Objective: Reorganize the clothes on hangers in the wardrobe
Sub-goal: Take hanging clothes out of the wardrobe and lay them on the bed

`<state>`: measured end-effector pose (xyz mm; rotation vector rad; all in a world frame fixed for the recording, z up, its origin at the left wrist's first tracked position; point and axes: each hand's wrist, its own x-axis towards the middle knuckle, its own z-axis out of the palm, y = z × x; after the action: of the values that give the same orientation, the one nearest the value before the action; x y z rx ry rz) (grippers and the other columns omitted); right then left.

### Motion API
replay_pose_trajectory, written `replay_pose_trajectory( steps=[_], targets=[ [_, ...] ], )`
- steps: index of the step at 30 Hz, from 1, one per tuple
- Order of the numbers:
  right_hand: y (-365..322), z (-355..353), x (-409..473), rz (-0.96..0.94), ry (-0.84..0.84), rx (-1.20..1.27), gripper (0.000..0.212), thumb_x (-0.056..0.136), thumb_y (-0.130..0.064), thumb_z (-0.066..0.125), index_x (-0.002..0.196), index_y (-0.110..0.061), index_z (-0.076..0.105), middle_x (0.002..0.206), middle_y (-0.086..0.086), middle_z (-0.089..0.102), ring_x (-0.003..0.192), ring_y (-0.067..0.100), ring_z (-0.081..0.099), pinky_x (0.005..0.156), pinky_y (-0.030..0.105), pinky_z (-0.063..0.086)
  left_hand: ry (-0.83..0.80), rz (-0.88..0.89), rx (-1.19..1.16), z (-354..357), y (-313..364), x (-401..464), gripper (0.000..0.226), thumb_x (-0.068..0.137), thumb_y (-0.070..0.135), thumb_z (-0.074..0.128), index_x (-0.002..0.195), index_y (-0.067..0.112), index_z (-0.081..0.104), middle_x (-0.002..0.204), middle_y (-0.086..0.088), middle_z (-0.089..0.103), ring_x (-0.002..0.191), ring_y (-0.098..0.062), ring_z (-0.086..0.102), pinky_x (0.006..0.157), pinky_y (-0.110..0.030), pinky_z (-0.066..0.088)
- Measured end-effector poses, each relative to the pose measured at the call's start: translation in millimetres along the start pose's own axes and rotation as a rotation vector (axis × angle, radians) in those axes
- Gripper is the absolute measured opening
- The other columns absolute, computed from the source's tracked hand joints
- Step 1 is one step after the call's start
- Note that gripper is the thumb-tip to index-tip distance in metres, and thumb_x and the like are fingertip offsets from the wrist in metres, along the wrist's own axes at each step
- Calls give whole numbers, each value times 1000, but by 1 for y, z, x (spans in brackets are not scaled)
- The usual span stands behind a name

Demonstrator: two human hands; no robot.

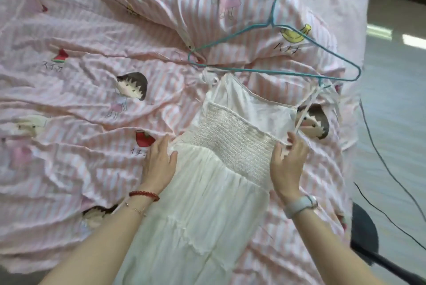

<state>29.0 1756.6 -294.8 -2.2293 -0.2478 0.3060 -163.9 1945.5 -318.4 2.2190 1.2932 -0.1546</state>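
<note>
Item 1: white dress point(207, 192), strappy, smocked bodice. Lies flat on bed, skirt toward the person, bodice toward the hanger.
Item 2: teal wire hanger point(274, 72), on bed just above dress top; both thin straps run up to its ends, R strap point(306, 109) looped at R end.
Item 3: bed cover point(92, 100), pink/white stripes w/ cartoon girl, strawberry, banana, watermelon prints; heavily wrinkled.
L hand point(159, 165): fingers straight, released, resting flat at dress's L edge by the waist seam. Red bead bracelet point(144, 195) + thin chain on wrist.
R hand point(288, 165): fingers curled at bodice's R top corner, pinching fabric near strap base. Pale watch point(302, 204) on wrist.
Misc: black cables point(387, 169) on grey floor, R of bed; dark chair part, lower R.
</note>
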Motion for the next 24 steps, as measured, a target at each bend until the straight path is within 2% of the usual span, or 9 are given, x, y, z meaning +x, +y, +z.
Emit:
replay_pose_trajectory(
  steps=[3,6,9,13,15,17,19,21,24],
  targets=[
    [38,-4,-84,331,-73,16,33,90,-16,52,119,-2,44,116,14,45,111,29,42,92,31,33,-40,-80,66,5,-30,-36,49,95,24,43,142,15,31,138,-15,39,127,-32,34,104,-45,29],
    [50,-2,-135,562,-272,-8,34,91,-28,49,113,-3,42,107,9,52,101,27,50,78,31,35,-52,-99,159,13,-47,-67,49,96,29,40,143,17,30,136,-15,44,126,-32,37,105,-43,24],
    [43,3,-158,497,-359,32,24,94,-24,43,108,-5,41,95,3,47,88,22,48,69,27,29,-63,-103,139,12,-50,-80,50,97,34,38,144,22,25,136,-15,46,122,-33,42,100,-44,31],
    [37,-8,-163,421,-216,80,14,96,-12,38,106,-5,41,97,12,53,93,30,52,69,27,29,-74,36,9,7,-35,-91,43,98,24,36,141,17,33,129,-17,53,108,-37,53,75,-38,41],
    [40,-27,-160,381,-154,51,26,96,-11,38,120,-3,39,110,19,56,100,35,53,73,27,31,-55,74,-98,5,-22,-105,42,98,19,37,140,13,34,119,-20,59,101,-39,56,75,-38,42],
    [45,-50,-153,317,-101,34,32,96,-10,39,127,-6,35,106,13,56,93,31,54,75,28,33,-54,69,-220,6,-11,-119,44,99,19,37,142,14,31,119,-21,58,104,-38,55,80,-35,41],
    [51,-72,-143,253,-55,22,32,96,-11,39,127,-10,34,101,-2,48,85,17,48,73,27,33,-55,70,-336,9,0,-127,44,99,20,37,142,14,32,134,-13,50,119,-30,48,88,-18,33],
    [62,-88,-134,216,3,-23,29,96,-12,38,125,-11,38,104,-5,48,87,15,48,69,25,34,-61,62,-407,11,10,-129,42,98,21,39,140,12,36,139,-9,46,126,-25,43,86,-10,27],
    [75,-91,-131,232,-66,-254,26,94,-10,38,117,-6,48,108,12,53,96,30,51,71,30,36,-103,25,-192,18,20,-127,46,98,31,38,142,20,31,136,-10,46,120,-28,46,91,-28,36]
  ],
)
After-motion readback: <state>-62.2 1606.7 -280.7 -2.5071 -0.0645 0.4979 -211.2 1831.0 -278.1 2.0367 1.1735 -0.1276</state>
